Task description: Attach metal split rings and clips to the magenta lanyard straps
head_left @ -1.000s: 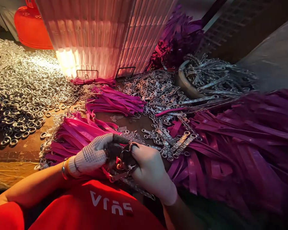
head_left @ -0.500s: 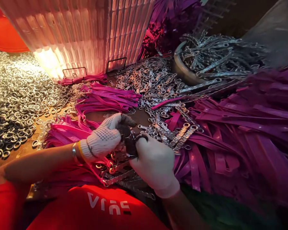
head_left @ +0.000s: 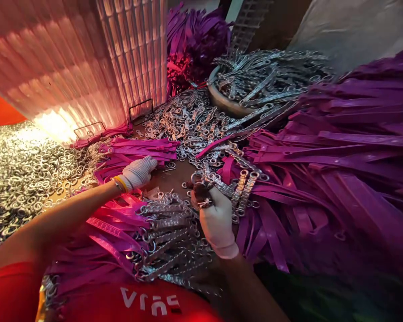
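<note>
My left hand (head_left: 139, 172), in a white dotted glove, is at the right end of a bundle of pink straps (head_left: 141, 148). Its fingers are curled and partly hidden, so what they hold, if anything, is unclear. My right hand (head_left: 213, 210), gloved with dark fingertips, is closed around a small dark object that I cannot make out, beside metal links (head_left: 243, 185). Between my arms and near my body lie braided metal strips (head_left: 174, 223) joined to pink straps (head_left: 117, 219).
A heap of metal rings (head_left: 30, 174) spreads at the left. Ribbed clear panels (head_left: 87, 58) stand behind. A bowl (head_left: 226, 102) full of braided strips is at the back, with small metal links (head_left: 188, 116) before it. Purple straps (head_left: 322, 179) are piled at the right.
My hands have moved apart: the left went up and left to the pink bundle, while the right stayed closed near the links. The view has shifted, and the braided strips near my body show more.
</note>
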Motion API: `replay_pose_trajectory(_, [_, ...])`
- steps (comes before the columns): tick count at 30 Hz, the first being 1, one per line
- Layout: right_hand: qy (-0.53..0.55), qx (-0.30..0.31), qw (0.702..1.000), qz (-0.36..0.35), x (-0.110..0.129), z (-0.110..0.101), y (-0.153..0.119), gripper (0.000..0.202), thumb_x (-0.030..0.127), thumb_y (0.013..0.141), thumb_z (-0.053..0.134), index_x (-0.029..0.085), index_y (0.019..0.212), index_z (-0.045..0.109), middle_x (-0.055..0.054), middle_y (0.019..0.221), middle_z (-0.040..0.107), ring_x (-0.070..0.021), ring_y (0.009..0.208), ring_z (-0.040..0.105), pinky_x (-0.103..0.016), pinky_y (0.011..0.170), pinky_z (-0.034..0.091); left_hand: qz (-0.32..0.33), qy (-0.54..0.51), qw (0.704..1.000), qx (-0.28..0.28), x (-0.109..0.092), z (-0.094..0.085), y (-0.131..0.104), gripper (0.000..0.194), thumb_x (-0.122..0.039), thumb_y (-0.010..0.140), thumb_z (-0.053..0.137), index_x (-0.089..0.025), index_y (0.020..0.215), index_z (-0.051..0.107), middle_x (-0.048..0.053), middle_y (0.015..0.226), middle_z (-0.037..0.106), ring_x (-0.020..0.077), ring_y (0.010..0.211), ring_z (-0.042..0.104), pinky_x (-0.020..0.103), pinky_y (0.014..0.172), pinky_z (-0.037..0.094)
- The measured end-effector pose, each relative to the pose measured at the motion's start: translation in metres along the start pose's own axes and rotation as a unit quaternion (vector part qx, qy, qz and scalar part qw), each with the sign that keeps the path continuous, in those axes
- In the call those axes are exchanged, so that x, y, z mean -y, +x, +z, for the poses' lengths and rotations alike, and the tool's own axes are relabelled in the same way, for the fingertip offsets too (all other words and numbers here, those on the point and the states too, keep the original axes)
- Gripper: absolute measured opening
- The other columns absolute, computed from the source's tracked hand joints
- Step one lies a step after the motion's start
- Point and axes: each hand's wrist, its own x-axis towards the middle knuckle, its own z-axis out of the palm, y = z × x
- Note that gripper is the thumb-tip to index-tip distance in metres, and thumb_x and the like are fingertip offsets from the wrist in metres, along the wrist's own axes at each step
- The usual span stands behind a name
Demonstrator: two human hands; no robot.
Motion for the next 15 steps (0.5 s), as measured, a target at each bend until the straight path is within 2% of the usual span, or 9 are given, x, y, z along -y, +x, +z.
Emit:
replay_pose_trajectory(2, [0.04,0.02,0.999,0.011,-0.004,-0.001,-0.002,0.035,0.043,0.095,0.046,0.019,0.096,0.071,-0.004,0.075,0.065,-0.0194,0.07,0.055,-0.033,0.067,0.047,-0.028,0.051,0.998,0.019,0.017,0.01,0.01,0.03,-0.008,0.083,0.055,-0.015,0.11,0.067,0.016,0.12,0.061,0.0262,0.091,0.066,0.039,0.079,0.052])
replay_pose_trajectory(5, [0.049,0.076,0.996,-0.005,-0.002,0.0,-0.007,0.032,0.037,0.092,0.048,0.02,0.105,0.072,-0.005,0.085,0.07,-0.0207,0.078,0.061,-0.035,0.076,0.051,-0.052,0.061,0.996,0.031,0.024,0.018,0.014,0.032,-0.011,0.087,0.052,-0.016,0.115,0.065,0.019,0.125,0.058,0.0272,0.087,0.068,0.041,0.075,0.052])
replay_pose_trajectory(8, [0.009,0.123,0.992,-0.033,0.005,0.002,-0.011,0.034,0.027,0.089,0.046,0.021,0.112,0.07,-0.006,0.091,0.072,-0.0226,0.089,0.063,-0.036,0.085,0.051,-0.073,0.04,0.996,0.026,0.016,0.011,0.005,0.022,-0.012,0.087,0.052,-0.013,0.104,0.067,0.018,0.112,0.063,0.027,0.088,0.067,0.037,0.073,0.051])
replay_pose_trajectory(10, [-0.037,0.139,0.988,-0.056,0.011,0.003,-0.011,0.037,0.019,0.087,0.044,0.022,0.114,0.069,-0.007,0.092,0.072,-0.0234,0.094,0.064,-0.036,0.088,0.05,-0.081,0.015,0.996,0.025,0.008,-0.001,-0.012,0.017,-0.018,0.089,0.051,-0.012,0.095,0.066,0.014,0.096,0.066,0.0228,0.081,0.067,0.03,0.067,0.051])
replay_pose_trajectory(13, [-0.112,0.16,0.974,-0.113,0.023,0.011,-0.01,0.04,0.009,0.078,0.044,0.021,0.107,0.07,-0.008,0.095,0.07,-0.0229,0.095,0.062,-0.033,0.086,0.048,-0.108,-0.13,0.985,0.038,-0.006,-0.018,-0.055,0.024,-0.029,0.095,0.042,-0.015,0.098,0.062,0.004,0.071,0.062,0.0113,0.05,0.056,0.021,0.047,0.042])
replay_pose_trajectory(14, [-0.137,0.173,0.966,-0.133,0.029,0.016,-0.01,0.04,0.007,0.076,0.044,0.02,0.103,0.07,-0.008,0.097,0.07,-0.0224,0.094,0.062,-0.032,0.084,0.048,-0.133,-0.267,0.954,0.039,-0.012,-0.021,-0.072,0.024,-0.031,0.093,0.042,-0.016,0.098,0.06,0.002,0.069,0.06,0.0087,0.043,0.049,0.02,0.041,0.036])
replay_pose_trajectory(15, [-0.164,0.187,0.957,-0.149,0.035,0.021,-0.01,0.038,0.005,0.074,0.044,0.02,0.098,0.07,-0.009,0.096,0.07,-0.0218,0.092,0.062,-0.031,0.082,0.047,-0.151,-0.386,0.91,0.031,-0.017,-0.023,-0.088,0.022,-0.033,0.091,0.046,-0.016,0.096,0.059,0.001,0.069,0.059,0.0065,0.04,0.043,0.018,0.038,0.031])
